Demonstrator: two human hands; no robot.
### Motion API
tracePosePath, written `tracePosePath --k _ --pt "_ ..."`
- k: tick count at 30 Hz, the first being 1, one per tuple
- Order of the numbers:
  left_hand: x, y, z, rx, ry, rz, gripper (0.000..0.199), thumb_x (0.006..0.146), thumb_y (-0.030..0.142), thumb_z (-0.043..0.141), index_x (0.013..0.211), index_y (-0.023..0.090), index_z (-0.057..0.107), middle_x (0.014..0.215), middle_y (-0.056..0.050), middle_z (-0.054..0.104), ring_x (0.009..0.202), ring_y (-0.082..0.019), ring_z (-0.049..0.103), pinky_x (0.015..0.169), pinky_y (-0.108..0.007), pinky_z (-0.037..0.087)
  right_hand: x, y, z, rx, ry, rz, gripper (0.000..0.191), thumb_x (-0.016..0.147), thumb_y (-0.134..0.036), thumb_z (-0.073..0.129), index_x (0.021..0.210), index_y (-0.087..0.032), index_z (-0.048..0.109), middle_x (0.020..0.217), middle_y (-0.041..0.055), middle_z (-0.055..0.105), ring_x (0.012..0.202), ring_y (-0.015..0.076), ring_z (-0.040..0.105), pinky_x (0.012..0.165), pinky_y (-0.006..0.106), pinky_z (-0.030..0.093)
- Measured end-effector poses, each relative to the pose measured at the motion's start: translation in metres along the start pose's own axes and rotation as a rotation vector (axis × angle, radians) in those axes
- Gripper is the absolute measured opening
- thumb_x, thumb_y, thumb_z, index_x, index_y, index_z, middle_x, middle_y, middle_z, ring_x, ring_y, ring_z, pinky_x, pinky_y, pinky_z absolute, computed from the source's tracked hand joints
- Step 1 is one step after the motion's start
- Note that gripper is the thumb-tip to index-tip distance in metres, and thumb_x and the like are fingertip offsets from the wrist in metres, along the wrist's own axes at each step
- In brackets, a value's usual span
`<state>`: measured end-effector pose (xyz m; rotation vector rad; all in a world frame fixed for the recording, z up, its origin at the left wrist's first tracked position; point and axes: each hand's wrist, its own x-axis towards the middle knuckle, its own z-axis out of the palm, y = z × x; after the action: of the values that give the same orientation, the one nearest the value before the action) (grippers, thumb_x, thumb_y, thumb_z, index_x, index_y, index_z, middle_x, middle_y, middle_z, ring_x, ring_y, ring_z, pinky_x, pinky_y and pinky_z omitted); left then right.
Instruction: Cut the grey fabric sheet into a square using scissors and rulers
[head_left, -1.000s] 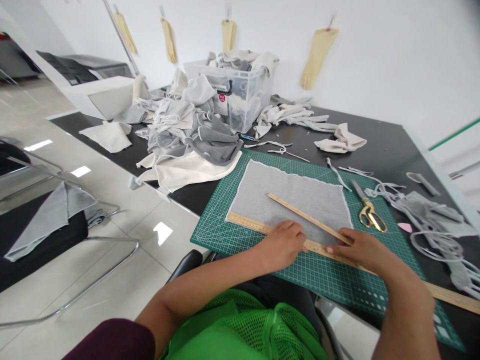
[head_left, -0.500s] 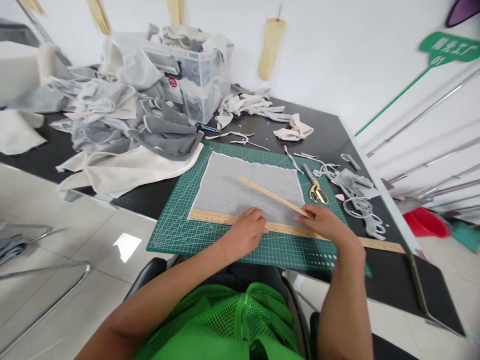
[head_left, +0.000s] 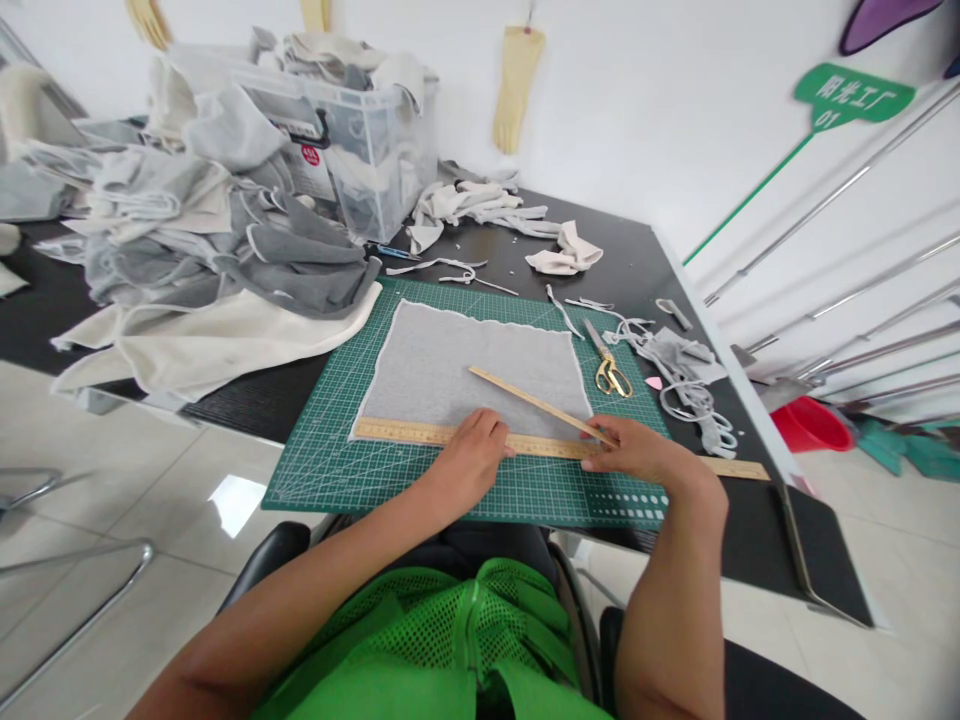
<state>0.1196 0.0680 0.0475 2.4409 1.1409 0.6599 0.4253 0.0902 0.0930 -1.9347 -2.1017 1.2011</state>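
Mid-frame, left hand point(head_left: 469, 465) is holding long ruler point(head_left: 547, 446), right hand point(head_left: 637, 452) pinching short ruler point(head_left: 532, 402): likely measuring, next needing keeping still.

two rulers point(head_left: 409, 432), one grey cloth point(head_left: 427, 355), one green mat point(head_left: 319, 450) at the near edge of the bench point(head_left: 645, 250), one pair of scissors point(head_left: 606, 359) by the mat's right edge, one clear box point(head_left: 373, 180), three yellow gloves point(head_left: 517, 92) on the wall point(head_left: 622, 100).

The long ruler point(head_left: 546, 446), cutting mat point(head_left: 319, 465), scissors point(head_left: 606, 359) and heaped cloth point(head_left: 304, 258) show a fabric workshop.
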Motion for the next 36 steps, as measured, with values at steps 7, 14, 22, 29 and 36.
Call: tracePosePath --k 7,14,22,29,36 --pt "0.001 0.000 0.002 0.027 0.002 -0.016 0.011 0.103 0.022 0.053 0.093 0.019 0.053 0.106 -0.007 0.054 0.107 -0.024 0.052 0.098 -0.042 0.050 0.000 -0.004 0.005 -0.160 0.091 0.039 0.022 0.068 -0.021 0.078 0.086 -0.024 0.067 0.088 0.0022 0.075 0.087 0.0264 0.067 0.076 0.031 0.043" --pt "0.001 0.000 0.004 0.068 0.008 -0.012 0.011 0.103 0.025 0.053 0.094 0.018 0.054 0.105 -0.007 0.054 0.107 -0.024 0.052 0.098 -0.042 0.049 0.001 0.000 0.004 -0.148 0.092 0.009 0.024 0.071 -0.021 0.076 0.093 -0.024 0.068 0.095 0.0036 0.075 0.093 0.0282 0.068 0.081 0.032 0.045" --pt "0.000 0.001 0.004 0.107 0.013 -0.010 0.011 0.102 0.025 0.056 0.094 0.017 0.057 0.104 -0.007 0.056 0.105 -0.024 0.053 0.097 -0.040 0.050 -0.002 0.009 0.000 -0.135 0.099 0.025 0.019 0.075 -0.023 0.071 0.093 -0.025 0.071 0.090 0.0031 0.076 0.087 0.0272 0.068 0.076 0.032 0.046" --pt "0.001 0.001 0.003 0.148 0.018 -0.011 0.013 0.101 0.026 0.058 0.091 0.017 0.060 0.101 -0.006 0.057 0.103 -0.024 0.054 0.094 -0.041 0.051 -0.006 0.015 -0.008 -0.114 0.152 0.061 0.010 0.076 -0.029 0.067 0.084 -0.023 0.069 0.076 0.0010 0.071 0.075 0.0235 0.064 0.067 0.030 0.043" --pt "0.000 0.005 -0.002 0.209 0.048 0.003 0.017 0.101 0.028 0.058 0.090 0.017 0.063 0.100 -0.007 0.061 0.106 -0.026 0.054 0.094 -0.042 0.049 -0.007 0.007 -0.009 -0.142 0.166 0.050 0.006 0.075 -0.027 0.066 0.078 -0.022 0.067 0.072 0.0009 0.068 0.074 0.0226 0.062 0.065 0.030 0.041"
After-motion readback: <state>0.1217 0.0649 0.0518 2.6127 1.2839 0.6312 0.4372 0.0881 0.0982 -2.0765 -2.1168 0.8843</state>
